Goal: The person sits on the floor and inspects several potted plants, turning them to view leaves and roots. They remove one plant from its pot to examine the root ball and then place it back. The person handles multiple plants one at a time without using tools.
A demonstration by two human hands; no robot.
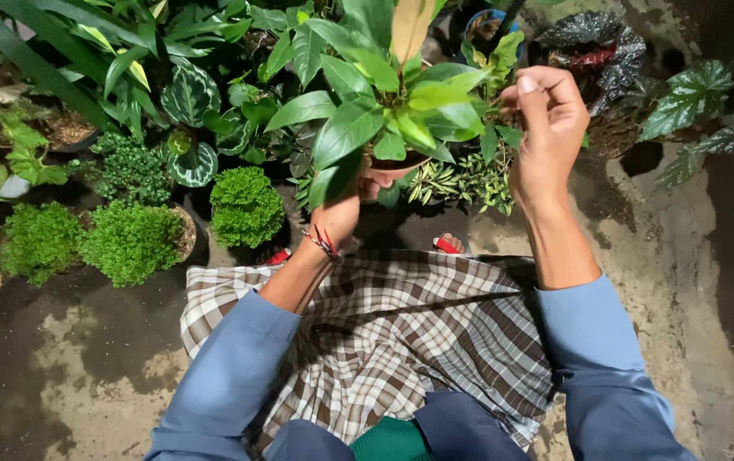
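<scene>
Head view: potted leafy plant held up from below, second hand at its right-side foliage.

Ground carries rows of other potted plants. Potted plant stands upright, stems running vertically, directly above the left hand, whose grip appears closed under the pot, though leaves hide the fingers. Right hand sits just right of the foliage, fingertips pinched together at a leaf edge; whether it actually holds a leaf cannot be told.

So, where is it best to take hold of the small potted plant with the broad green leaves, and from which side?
Probably by the terracotta pot, from below and the near side, where the left hand already is. The leaves of the potted plant spread wide above and hide the rim, so from above the right hand meets only foliage.
</scene>
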